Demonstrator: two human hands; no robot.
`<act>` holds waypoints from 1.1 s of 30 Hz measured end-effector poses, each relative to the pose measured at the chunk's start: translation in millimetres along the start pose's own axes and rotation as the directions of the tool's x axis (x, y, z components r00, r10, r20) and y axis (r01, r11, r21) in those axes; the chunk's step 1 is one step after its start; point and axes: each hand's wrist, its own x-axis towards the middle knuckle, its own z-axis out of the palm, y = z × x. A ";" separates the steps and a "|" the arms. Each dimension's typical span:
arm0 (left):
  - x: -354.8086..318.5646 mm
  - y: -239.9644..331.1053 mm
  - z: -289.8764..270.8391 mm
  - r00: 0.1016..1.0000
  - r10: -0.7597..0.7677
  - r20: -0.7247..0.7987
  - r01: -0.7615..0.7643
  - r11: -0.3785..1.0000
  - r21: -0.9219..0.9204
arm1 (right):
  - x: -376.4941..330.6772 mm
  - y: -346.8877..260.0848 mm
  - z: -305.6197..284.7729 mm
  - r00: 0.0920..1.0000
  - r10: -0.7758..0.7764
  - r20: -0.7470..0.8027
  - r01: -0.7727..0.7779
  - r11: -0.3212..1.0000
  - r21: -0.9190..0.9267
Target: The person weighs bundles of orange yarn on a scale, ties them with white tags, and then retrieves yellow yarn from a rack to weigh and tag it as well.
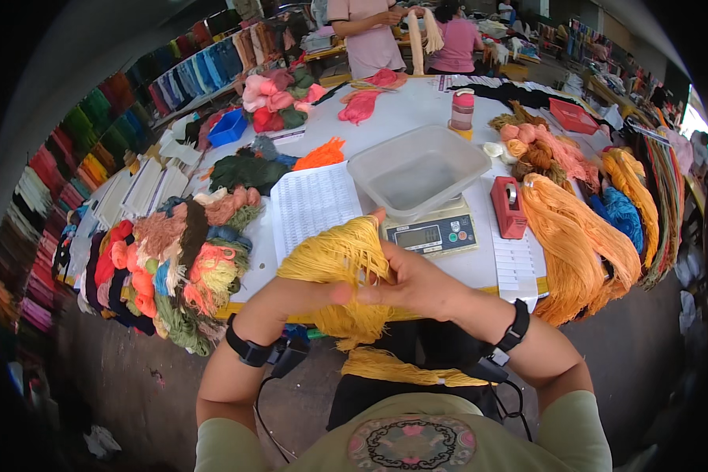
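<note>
A skein of yellow yarn (334, 248) is held up between my hands at the table's front edge, its loose strands hanging below. My left hand (318, 295) is closed on its left side, most of the fingers hidden behind the yarn. On the right, my right hand (413, 279) grips the strands, thumb pointing inward. Across my lap lies another yellow yarn bundle (405, 368). Just beyond my right hand stands a digital scale (431, 236), with a clear plastic tub (417, 173) resting on top. A printed sheet (311, 200) lies beyond the skein.
Mixed yarn skeins (189, 259) pile up at the left; orange skeins (574, 244) drape over the right edge. A red tape dispenser (509, 208) stands right of the scale. Farther back are a blue bin (227, 127), a pink-lidded bottle (462, 110) and a person (367, 39) holding cream yarn.
</note>
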 end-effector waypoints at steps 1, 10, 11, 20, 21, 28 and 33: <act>7.1 -4.2 4.1 0.999 0.027 -0.030 -0.022 0.985 0.170 | -1.4 5.4 -2.1 1.000 -0.002 -0.010 0.002 1.000 -0.002; 3.3 -19.2 2.3 0.976 -0.053 -0.213 0.055 0.998 0.003 | 2.2 2.1 -34.4 0.999 0.049 0.013 -0.050 0.992 0.119; 5.9 -20.1 9.1 0.935 -0.082 -0.345 0.046 0.993 -0.110 | 3.5 5.5 -34.5 0.999 -0.005 -0.034 0.005 1.000 0.000; -2.6 -32.7 11.4 0.932 -0.015 -0.363 0.079 0.984 0.162 | -6.0 8.8 -26.1 1.000 -0.013 -0.016 0.007 0.945 -0.326; -4.5 -33.5 12.5 0.931 -0.002 -0.365 0.069 0.983 0.172 | -5.0 12.3 -23.9 1.000 -0.002 0.005 0.003 0.980 -0.198; -4.7 -34.3 10.8 0.924 -0.009 -0.383 0.093 0.975 0.202 | -4.9 10.4 -30.0 0.992 0.075 0.101 -0.040 0.949 -0.311; -7.2 -32.9 12.1 0.923 -0.017 -0.384 0.076 0.987 0.141 | 1.1 11.9 -17.7 0.997 -0.046 -0.061 0.057 0.979 0.198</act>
